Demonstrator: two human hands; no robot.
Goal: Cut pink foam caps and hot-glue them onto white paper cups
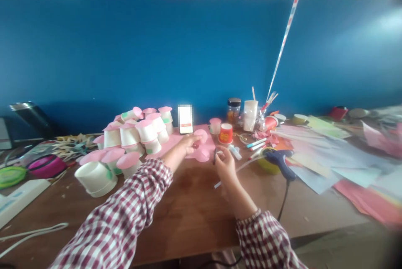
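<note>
I see the left hand point(188, 144) with its fingers drawn close at the upper disc point(202, 135) of 2 on the pink sheet point(171, 141), though I cannot tell whether they grip it. My view shows the right hand point(225, 162) holding a small dark object point(215, 156) beside the lower disc point(202, 155), with white cups point(130, 136) piled to the left and a red cup point(225, 134) nearby.

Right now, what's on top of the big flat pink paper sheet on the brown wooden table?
On the sheet, two round pale pink paper pieces show beside the left hand. What lies under that hand and its forearm is covered.
</note>
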